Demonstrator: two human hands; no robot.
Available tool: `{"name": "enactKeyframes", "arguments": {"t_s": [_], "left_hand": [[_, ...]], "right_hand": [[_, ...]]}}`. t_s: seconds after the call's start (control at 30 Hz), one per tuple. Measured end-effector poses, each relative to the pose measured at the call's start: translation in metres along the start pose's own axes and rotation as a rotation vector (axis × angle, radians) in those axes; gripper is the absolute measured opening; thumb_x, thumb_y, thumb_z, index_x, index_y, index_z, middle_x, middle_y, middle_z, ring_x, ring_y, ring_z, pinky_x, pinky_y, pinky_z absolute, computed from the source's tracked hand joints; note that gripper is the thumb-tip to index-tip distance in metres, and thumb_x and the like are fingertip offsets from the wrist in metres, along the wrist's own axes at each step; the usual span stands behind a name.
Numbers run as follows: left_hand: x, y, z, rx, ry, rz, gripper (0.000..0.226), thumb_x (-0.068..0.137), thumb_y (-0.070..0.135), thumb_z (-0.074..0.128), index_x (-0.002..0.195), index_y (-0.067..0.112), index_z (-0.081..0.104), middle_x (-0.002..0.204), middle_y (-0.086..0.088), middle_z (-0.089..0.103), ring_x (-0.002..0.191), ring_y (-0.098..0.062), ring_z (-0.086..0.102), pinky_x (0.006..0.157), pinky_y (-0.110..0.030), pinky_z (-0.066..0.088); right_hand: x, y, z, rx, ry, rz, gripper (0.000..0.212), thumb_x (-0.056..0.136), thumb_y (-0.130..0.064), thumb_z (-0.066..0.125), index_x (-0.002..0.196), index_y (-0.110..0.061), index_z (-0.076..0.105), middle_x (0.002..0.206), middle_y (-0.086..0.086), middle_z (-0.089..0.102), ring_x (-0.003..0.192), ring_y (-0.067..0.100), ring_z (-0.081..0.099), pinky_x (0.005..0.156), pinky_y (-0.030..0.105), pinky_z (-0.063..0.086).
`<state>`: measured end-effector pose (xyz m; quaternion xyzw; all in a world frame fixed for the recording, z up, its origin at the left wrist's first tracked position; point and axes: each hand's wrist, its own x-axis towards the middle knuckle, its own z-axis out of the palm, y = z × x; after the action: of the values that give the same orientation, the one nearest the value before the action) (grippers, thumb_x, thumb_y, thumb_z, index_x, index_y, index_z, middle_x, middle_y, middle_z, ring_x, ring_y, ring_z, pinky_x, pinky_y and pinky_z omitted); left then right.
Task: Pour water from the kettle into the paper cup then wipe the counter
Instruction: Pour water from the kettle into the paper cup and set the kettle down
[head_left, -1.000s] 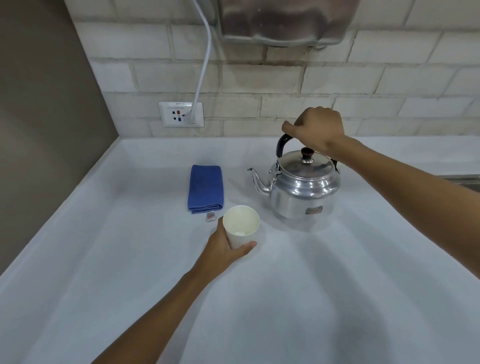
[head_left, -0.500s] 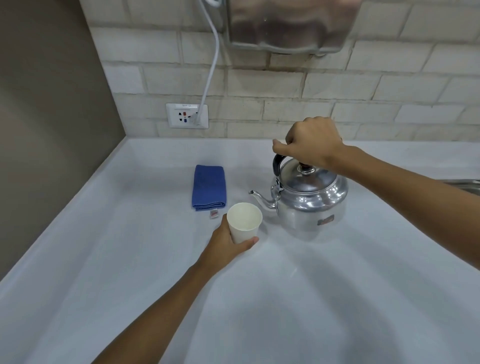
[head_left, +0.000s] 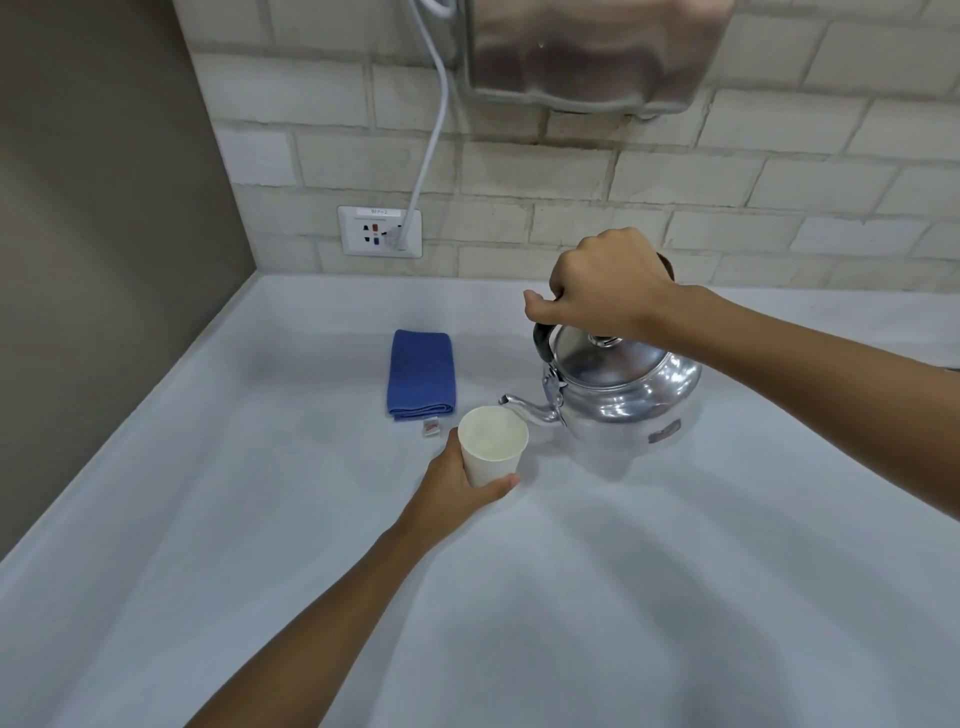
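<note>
A shiny metal kettle (head_left: 621, 397) hangs tilted toward the left, its spout tip right at the far rim of a white paper cup (head_left: 492, 444). My right hand (head_left: 605, 283) is closed over the kettle's black handle from above. My left hand (head_left: 457, 488) wraps the cup's lower wall and holds it on the white counter (head_left: 260, 519). No water stream is visible between the spout and the cup. A folded blue cloth (head_left: 421, 374) lies flat on the counter just beyond and to the left of the cup.
A small white tag (head_left: 431, 427) lies by the cloth's near edge. A wall socket (head_left: 379, 231) with a white cable plugged in sits on the brick wall, under a steel wall-mounted unit (head_left: 592, 52). A grey side wall bounds the counter's left edge.
My right hand has moved the kettle left and tipped it, bringing the spout to the cup's rim. My left hand has kept hold of the cup.
</note>
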<state>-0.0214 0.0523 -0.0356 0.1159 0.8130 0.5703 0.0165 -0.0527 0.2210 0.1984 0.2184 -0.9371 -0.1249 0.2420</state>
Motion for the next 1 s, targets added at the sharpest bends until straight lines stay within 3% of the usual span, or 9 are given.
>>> {"name": "enactKeyframes", "arguments": {"t_s": [0.3, 0.6, 1.0], "left_hand": [[0.0, 0.0, 0.0, -0.008, 0.001, 0.001, 0.08, 0.066, 0.045, 0.078, 0.13, 0.028, 0.035, 0.127, 0.006, 0.053, 0.113, -0.013, 0.052, 0.092, -0.027, 0.045], [0.0, -0.001, 0.0, -0.026, -0.002, 0.001, 0.073, 0.064, 0.048, 0.079, 0.122, 0.039, 0.035, 0.121, 0.012, 0.055, 0.109, -0.006, 0.053, 0.079, -0.009, 0.041], [-0.001, 0.0, -0.001, -0.039, -0.011, 0.023, 0.077, 0.066, 0.046, 0.078, 0.128, 0.035, 0.034, 0.126, 0.009, 0.053, 0.112, -0.008, 0.051, 0.078, -0.008, 0.043]], "right_hand": [[-0.001, 0.001, -0.01, -0.038, 0.002, -0.049, 0.06, 0.084, -0.04, 0.049, 0.039, -0.012, 0.021, 0.037, 0.001, 0.018, 0.039, 0.018, 0.012, 0.047, 0.021, 0.012], [-0.002, 0.001, -0.014, -0.055, -0.021, -0.058, 0.06, 0.084, -0.039, 0.049, 0.041, -0.013, 0.018, 0.039, 0.0, 0.014, 0.04, 0.018, 0.01, 0.047, 0.021, 0.012], [0.0, -0.002, -0.017, -0.077, -0.035, -0.073, 0.06, 0.085, -0.039, 0.048, 0.041, -0.012, 0.019, 0.038, 0.001, 0.016, 0.039, 0.018, 0.011, 0.047, 0.022, 0.012]]}}
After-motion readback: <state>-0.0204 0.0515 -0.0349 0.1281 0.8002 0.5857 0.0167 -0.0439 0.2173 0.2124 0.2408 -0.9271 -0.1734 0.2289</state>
